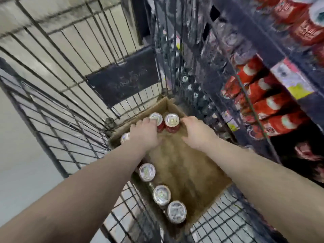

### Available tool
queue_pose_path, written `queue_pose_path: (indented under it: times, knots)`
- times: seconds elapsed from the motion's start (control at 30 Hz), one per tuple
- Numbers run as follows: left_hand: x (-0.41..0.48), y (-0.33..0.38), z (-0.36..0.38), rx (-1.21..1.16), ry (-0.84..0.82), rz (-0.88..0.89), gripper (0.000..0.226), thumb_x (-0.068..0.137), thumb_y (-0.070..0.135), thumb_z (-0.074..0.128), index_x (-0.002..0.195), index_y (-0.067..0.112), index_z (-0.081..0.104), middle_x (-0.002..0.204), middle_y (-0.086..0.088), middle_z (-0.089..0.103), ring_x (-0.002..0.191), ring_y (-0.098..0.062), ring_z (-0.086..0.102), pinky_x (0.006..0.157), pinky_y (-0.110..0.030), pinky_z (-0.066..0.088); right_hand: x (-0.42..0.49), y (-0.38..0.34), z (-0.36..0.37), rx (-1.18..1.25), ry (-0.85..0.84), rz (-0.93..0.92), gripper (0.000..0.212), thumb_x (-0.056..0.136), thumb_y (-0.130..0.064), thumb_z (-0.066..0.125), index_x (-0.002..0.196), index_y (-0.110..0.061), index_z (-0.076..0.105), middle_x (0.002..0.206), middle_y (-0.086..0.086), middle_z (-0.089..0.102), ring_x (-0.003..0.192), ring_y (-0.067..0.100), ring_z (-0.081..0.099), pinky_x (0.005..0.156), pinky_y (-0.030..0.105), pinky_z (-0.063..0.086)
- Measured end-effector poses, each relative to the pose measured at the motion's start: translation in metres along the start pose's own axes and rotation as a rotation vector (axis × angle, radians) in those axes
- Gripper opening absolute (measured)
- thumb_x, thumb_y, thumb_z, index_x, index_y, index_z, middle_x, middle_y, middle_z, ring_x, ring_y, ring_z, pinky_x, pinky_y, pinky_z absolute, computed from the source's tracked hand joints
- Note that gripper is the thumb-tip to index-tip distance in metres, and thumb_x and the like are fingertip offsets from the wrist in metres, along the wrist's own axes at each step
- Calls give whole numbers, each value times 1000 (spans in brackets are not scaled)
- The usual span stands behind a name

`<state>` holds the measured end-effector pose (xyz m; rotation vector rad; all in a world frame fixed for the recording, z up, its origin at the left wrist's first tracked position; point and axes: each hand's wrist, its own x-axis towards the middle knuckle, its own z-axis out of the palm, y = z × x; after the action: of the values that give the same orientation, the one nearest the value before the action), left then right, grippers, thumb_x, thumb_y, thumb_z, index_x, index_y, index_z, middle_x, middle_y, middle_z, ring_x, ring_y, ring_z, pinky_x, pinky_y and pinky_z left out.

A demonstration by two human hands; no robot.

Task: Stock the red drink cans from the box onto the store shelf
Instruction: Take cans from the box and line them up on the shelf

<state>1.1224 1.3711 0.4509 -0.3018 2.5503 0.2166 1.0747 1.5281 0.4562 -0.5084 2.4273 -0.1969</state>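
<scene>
Head view, looking down into a wire cart (70, 85) drawn up just beside the store shelf (254, 37). Both bare arms stretch into the cardboard box (184, 169) that lies on the cart's floor.

At the far end of the box two red cans stand upright side by side, touching each other. The left hand (145, 132) grips the left can (156, 118), with fingers curled over its rim and down its side. The right hand (196, 132) is at the right can (172, 121). Its fingertips lie against the can's right side and its thumb is spread out over the box floor. Through the blur I cannot tell whether that hand has closed round the can.

Along the left edge of the box stand more cans, silver tops up. A lone can (125, 137) shows just left of the left wrist, and a row of three cans (161, 195) runs down to the near left corner.

A dark panel (122, 79) hangs on the cart's far wall. On the right, the shelf holds rows of stocked red cans (266, 102), with paper labels (291, 81) along its front edge.
</scene>
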Motion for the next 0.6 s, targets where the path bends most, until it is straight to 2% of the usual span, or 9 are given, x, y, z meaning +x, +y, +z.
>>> queue_pose_path:
  times: [0.1, 0.2, 0.33, 0.5, 0.6]
  knots:
    - [38, -11, 20, -10, 1, 12, 60, 85, 45, 55, 134, 12, 40, 138, -13, 41, 125, -34, 42, 101, -46, 36, 37, 1, 26, 26, -21, 13, 64, 86, -22, 62, 142, -14, 32, 145, 10, 31, 125, 34, 44, 100, 46, 43]
    - [68, -18, 36, -10, 4, 46, 75, 84, 44, 58, 145, 14, 26, 149, -13, 28, 133, -34, 35, 107, -46, 32, 72, 3, 43, 53, -20, 20, 75, 84, -28, 66, 146, -16, 25, 154, 5, 19, 131, 35, 39, 105, 45, 40]
    - [93, -20, 53, -34, -4, 85, 79, 87, 35, 58, 149, 15, 14, 153, -10, 20, 139, -31, 26, 110, -46, 27, 110, 5, 62, 79, 1, 10, 82, 81, -28, 69, 147, -21, 20, 156, -1, 15, 128, 35, 45, 104, 46, 41]
    - [107, -20, 70, 11, 57, 107, 91, 83, 44, 60, 150, 13, 7, 150, -10, 20, 137, -31, 24, 109, -43, 29, 122, 6, 88, -35, 54, 39, 94, 82, -21, 69, 150, -24, 5, 147, 4, 21, 115, 35, 51, 89, 42, 47]
    - [111, -23, 77, 148, 135, 125, 87, 82, 51, 60, 147, 12, 17, 142, -11, 26, 129, -30, 32, 102, -41, 34, 120, 6, 91, -132, 104, 82, 87, 82, -25, 70, 147, -18, 13, 140, 8, 28, 113, 32, 51, 80, 41, 47]
